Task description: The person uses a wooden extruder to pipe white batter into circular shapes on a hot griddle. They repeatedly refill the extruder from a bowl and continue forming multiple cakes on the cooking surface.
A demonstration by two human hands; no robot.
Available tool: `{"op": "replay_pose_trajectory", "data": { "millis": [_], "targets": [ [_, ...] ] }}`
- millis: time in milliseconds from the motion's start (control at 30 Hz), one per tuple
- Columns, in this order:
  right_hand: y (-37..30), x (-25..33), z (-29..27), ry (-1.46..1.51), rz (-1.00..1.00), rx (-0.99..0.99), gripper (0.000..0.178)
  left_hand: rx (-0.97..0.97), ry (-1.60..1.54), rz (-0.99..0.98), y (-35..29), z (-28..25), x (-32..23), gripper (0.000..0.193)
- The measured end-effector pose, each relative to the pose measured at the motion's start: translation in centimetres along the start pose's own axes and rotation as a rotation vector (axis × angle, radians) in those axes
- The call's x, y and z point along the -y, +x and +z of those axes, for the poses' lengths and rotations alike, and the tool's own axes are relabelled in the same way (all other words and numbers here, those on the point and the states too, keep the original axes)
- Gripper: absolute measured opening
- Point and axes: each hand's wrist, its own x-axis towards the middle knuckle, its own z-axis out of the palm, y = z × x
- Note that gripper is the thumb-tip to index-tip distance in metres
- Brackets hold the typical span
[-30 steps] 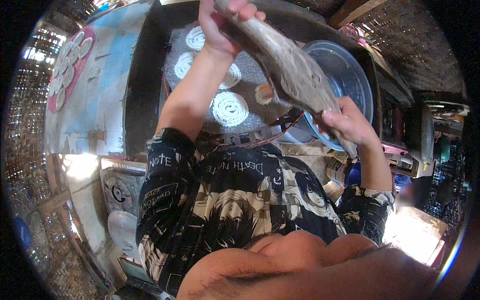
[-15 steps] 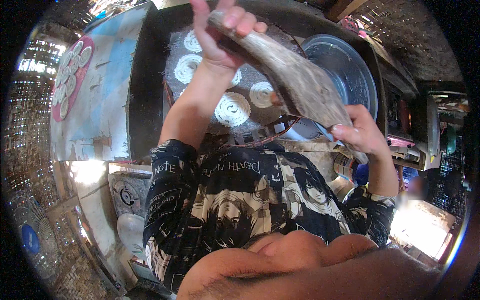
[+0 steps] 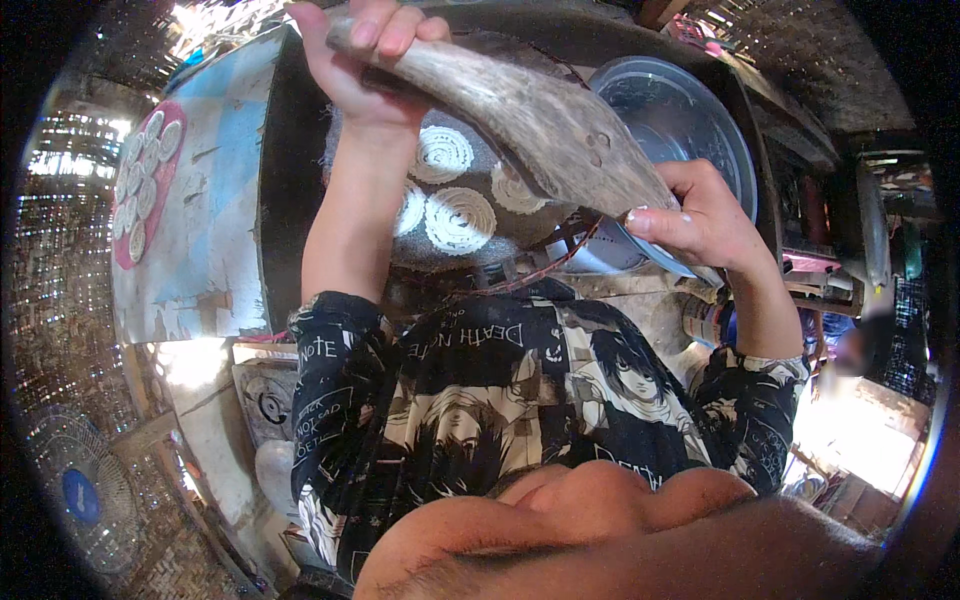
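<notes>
"Grey, grainy wood: where is that tapered board [image 3: 535, 120]?"
"Aslant above white coiled discs [image 3: 460, 220] on dark mesh [image 3: 522, 233]."
"Fingers?"
"Left hand [image 3: 372, 70] clamped around its upper end; right hand [image 3: 705, 215] thumb pressed near the lower, other fingers probably behind."
"Room?"
"Its edge overlaps the basin [image 3: 700, 108] in view; gap towards the shirt [image 3: 470, 370]."

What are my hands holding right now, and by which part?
A long, grey-brown wooden-looking piece: the left hand grips its upper-left end, and the right hand holds it near the lower-right end.
</notes>
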Motion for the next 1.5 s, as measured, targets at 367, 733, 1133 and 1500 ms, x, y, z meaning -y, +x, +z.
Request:
{"op": "replay_pose_trajectory", "data": {
  "millis": [367, 733, 1133, 1500],
  "targets": [
    [-3.2, -2.4, -0.1, 0.058, 0.102, -0.010, 0.046, -0.063, -0.070, -0.095, -1.0, -1.2, 4.7, 0.065],
    [-4.0, -4.5, 0.0, 0.139, 0.043, -0.158, 0.047, -0.551, 0.891, -0.728, -3.2, -2.7, 10.1, 0.044],
    [-2.6, -6.2, 0.5, 0.163, 0.122, -0.246, 0.047, -0.611, 1.020, -1.005, -5.2, -3.0, 11.5, 0.048],
    [-1.9, -7.8, 0.2, 0.330, 0.024, -0.324, 0.041, -0.027, 1.964, -0.904, -6.8, -6.2, 9.6, 0.043]
  ]
}}
